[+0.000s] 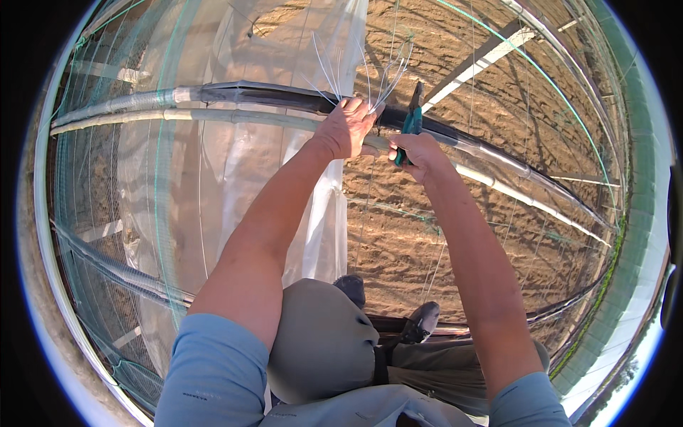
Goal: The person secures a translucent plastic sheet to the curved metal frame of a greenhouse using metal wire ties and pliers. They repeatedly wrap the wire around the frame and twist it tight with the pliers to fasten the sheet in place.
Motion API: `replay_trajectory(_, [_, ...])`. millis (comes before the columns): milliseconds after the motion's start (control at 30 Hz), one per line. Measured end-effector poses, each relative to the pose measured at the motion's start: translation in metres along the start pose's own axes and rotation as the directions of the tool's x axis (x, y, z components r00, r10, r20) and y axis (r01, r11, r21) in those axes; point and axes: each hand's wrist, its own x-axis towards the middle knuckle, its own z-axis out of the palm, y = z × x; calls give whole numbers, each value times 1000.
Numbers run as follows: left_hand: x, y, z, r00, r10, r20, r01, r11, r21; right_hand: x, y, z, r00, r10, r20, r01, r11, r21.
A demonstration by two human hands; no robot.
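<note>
My left hand (347,128) rests on the dark plastic-wrapped pole (267,97), fingers bent over a bundle of thin wires (335,74) that fan out on both sides of it. Just right of it, my right hand (419,152) is closed around pliers with teal handles (411,125), their dark jaws pointing up and away from me. A thinner bamboo pole (213,115) runs beside the wrapped one and passes beneath my hands. Translucent plastic sheeting (256,176) hangs under the poles on the left, its edge below my left hand. Whether the left fingers pinch a wire is partly hidden.
Brown soil (395,245) lies far below, crossed by thin strings. Green netting (106,187) covers the left side. A pale diagonal beam (475,66) stands at upper right. My shoes (421,323) are near another dark pole (560,309). A green cord (555,88) curves at right.
</note>
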Motion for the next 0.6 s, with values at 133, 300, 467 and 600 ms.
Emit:
replay_trajectory(133, [0,-2,2,1000,0,-21,-1,998,-61,17,-11,-13,986,86,143,-105,986,133])
replay_trajectory(300, [-6,-6,5,998,8,-67,-20,984,-178,-11,21,-6,995,4,105,-31,965,261])
replay_trajectory(467, [-14,-11,10,997,-5,-77,-13,972,-234,-17,31,-32,980,45,192,-114,924,365])
replay_trajectory(600, [-8,-3,5,995,-30,-98,5,968,-251,-1,17,-47,966,71,249,-138,956,260])
